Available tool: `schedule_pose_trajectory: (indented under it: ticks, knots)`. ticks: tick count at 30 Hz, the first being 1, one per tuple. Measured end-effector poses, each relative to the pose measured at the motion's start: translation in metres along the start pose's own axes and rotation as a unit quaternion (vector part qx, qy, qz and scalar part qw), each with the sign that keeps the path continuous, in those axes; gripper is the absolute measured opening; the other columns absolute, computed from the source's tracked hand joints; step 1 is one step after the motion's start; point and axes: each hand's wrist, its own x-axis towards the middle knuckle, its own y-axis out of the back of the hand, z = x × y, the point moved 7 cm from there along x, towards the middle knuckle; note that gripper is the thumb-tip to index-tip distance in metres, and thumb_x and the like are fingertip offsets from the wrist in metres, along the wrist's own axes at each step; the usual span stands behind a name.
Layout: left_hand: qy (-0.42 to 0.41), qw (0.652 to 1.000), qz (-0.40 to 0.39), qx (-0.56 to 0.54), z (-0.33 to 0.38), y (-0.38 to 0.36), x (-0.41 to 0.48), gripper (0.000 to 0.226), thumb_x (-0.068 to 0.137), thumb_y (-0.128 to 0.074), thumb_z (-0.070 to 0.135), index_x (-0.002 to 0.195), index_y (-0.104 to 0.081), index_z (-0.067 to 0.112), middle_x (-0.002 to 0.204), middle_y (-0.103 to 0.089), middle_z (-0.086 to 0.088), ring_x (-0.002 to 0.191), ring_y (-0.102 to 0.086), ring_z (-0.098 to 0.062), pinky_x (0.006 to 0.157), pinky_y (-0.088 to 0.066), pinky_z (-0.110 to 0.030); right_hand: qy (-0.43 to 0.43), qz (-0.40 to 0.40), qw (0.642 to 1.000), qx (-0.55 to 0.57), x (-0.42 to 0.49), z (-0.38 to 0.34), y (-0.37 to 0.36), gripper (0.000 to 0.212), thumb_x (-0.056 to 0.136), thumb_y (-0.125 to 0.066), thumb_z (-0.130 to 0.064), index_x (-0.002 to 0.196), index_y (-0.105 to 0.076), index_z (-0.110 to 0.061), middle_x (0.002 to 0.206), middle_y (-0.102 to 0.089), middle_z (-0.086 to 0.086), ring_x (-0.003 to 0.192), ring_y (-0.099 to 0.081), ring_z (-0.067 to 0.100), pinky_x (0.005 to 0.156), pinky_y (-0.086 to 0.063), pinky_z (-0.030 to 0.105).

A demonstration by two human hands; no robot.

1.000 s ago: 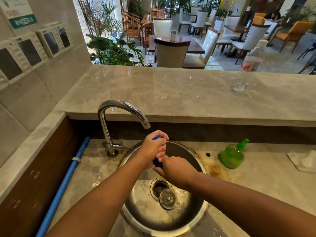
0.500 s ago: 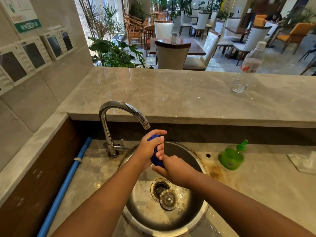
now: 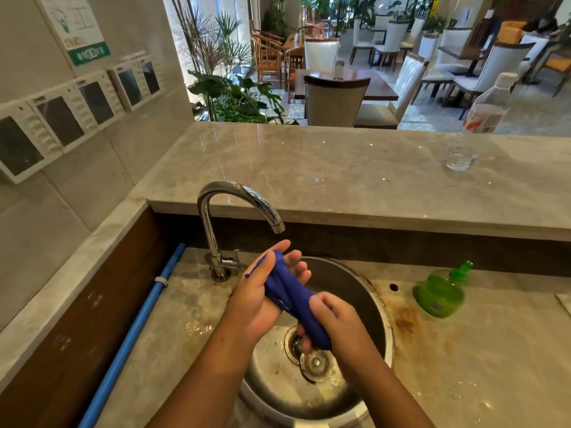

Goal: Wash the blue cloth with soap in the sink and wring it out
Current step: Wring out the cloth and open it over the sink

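The blue cloth (image 3: 289,293) is twisted into a short roll above the round steel sink (image 3: 375,307). My left hand (image 3: 256,301) lies under its upper end with the fingers nearly straight and spread, the cloth resting across the palm. My right hand (image 3: 338,322) grips the lower end, fingers curled round it, over the drain. The chrome tap (image 3: 238,196) arches above the hands and no water runs from it. A green soap bottle (image 3: 440,293) stands on the counter right of the sink.
A loose drain plug (image 3: 316,362) lies in the wet basin. A blue pipe (image 3: 136,325) runs along the left wall. On the raised marble ledge (image 3: 309,168) stand a glass (image 3: 460,157) and a plastic bottle (image 3: 489,105). White paper (image 3: 564,302) lies at the far right.
My left hand has let go its fist grip and spread its fingers, so more of the cloth shows. Both hands sit slightly lower and the cloth now stretches out between them.
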Motion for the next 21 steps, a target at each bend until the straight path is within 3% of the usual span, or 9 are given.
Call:
schedule_pose_trajectory:
  ticks: [3, 7, 9, 12, 14, 16, 17, 19, 21]
  knots:
    - [-0.005, 1.000, -0.019, 0.001, 0.002, 0.002, -0.007, 0.047, 0.092, -0.053, 0.028, 0.134, -0.056, 0.006, 0.124, -0.070, -0.016, 0.103, -0.072, -0.028, 0.090, -0.060, -0.043, -0.088, -0.051, 0.976, 0.193, -0.006, 0.014, -0.018, 0.045, 0.097, -0.054, -0.041, 0.118, -0.062, -0.003, 0.076, -0.063, 0.017, 0.055, -0.055, 0.021, 0.046, -0.050, 0.025]
    - [0.073, 0.996, -0.045, -0.011, -0.012, 0.009, -0.019, 0.085, 0.074, -0.086, 0.028, 0.144, -0.045, 0.004, 0.144, -0.056, -0.019, 0.130, -0.057, -0.035, 0.100, -0.053, -0.051, -0.147, -0.049, 0.936, 0.317, -0.009, 0.023, -0.023, 0.048, 0.092, -0.056, -0.039, 0.123, -0.061, -0.003, 0.078, -0.063, 0.020, 0.058, -0.057, 0.022, 0.048, -0.051, 0.028]
    - [0.091, 0.995, -0.044, -0.008, -0.018, 0.013, -0.026, 0.079, 0.078, -0.080, 0.016, 0.145, -0.042, -0.001, 0.142, -0.055, -0.026, 0.131, -0.056, -0.039, 0.099, -0.054, -0.049, -0.137, -0.038, 0.950, 0.279, -0.007, 0.024, -0.018, 0.045, 0.095, -0.054, -0.040, 0.119, -0.064, -0.003, 0.085, -0.067, 0.022, 0.065, -0.062, 0.026, 0.056, -0.053, 0.032]
    - [0.095, 0.995, 0.010, 0.013, -0.021, 0.024, -0.030, 0.054, 0.091, -0.055, 0.006, 0.143, -0.044, -0.001, 0.134, -0.061, -0.029, 0.123, -0.062, -0.040, 0.101, -0.051, -0.050, -0.052, 0.038, 0.998, -0.012, -0.003, 0.018, -0.002, 0.046, 0.091, -0.054, -0.053, 0.101, -0.073, -0.012, 0.095, -0.072, 0.019, 0.078, -0.065, 0.023, 0.071, -0.052, 0.039]
    - [0.091, 0.995, 0.024, 0.038, -0.019, 0.027, -0.030, 0.053, 0.090, -0.052, 0.006, 0.142, -0.046, 0.003, 0.130, -0.064, -0.027, 0.120, -0.064, -0.039, 0.102, -0.048, -0.050, 0.021, 0.083, 0.982, -0.167, -0.005, 0.007, 0.000, 0.041, 0.086, -0.058, -0.057, 0.090, -0.072, -0.019, 0.089, -0.070, 0.009, 0.077, -0.064, 0.019, 0.072, -0.053, 0.037]
    - [0.088, 0.995, 0.018, 0.052, -0.017, 0.025, -0.032, 0.055, 0.089, -0.055, 0.008, 0.144, -0.045, 0.006, 0.132, -0.064, -0.024, 0.122, -0.063, -0.035, 0.101, -0.051, -0.049, 0.075, 0.115, 0.962, -0.237, -0.006, -0.002, -0.001, 0.028, 0.088, -0.062, -0.052, 0.087, -0.066, -0.024, 0.083, -0.067, 0.001, 0.076, -0.063, 0.017, 0.069, -0.052, 0.032]
    - [0.086, 0.995, 0.005, 0.055, -0.015, 0.023, -0.033, 0.056, 0.090, -0.056, 0.008, 0.144, -0.044, 0.005, 0.135, -0.062, -0.024, 0.125, -0.062, -0.035, 0.101, -0.052, -0.048, 0.086, 0.115, 0.962, -0.233, -0.006, -0.003, -0.004, 0.026, 0.089, -0.062, -0.050, 0.088, -0.066, -0.025, 0.081, -0.068, 0.001, 0.074, -0.063, 0.018, 0.067, -0.051, 0.031]
    - [0.083, 0.994, -0.030, 0.064, -0.010, 0.019, -0.037, 0.054, 0.092, -0.056, 0.004, 0.145, -0.042, 0.003, 0.139, -0.058, -0.024, 0.129, -0.058, -0.036, 0.102, -0.053, -0.044, 0.056, 0.104, 0.986, -0.118, -0.005, 0.001, -0.007, 0.036, 0.089, -0.058, -0.051, 0.091, -0.070, -0.017, 0.082, -0.071, 0.011, 0.071, -0.062, 0.021, 0.066, -0.048, 0.034]
    - [0.088, 0.992, -0.059, 0.072, -0.004, 0.019, -0.040, 0.053, 0.092, -0.054, -0.002, 0.143, -0.042, 0.000, 0.142, -0.055, -0.027, 0.133, -0.053, -0.039, 0.105, -0.051, -0.045, -0.057, 0.085, 0.993, 0.060, -0.004, 0.012, -0.008, 0.043, 0.095, -0.053, -0.047, 0.097, -0.072, -0.008, 0.086, -0.069, 0.022, 0.072, -0.061, 0.027, 0.065, -0.047, 0.037]
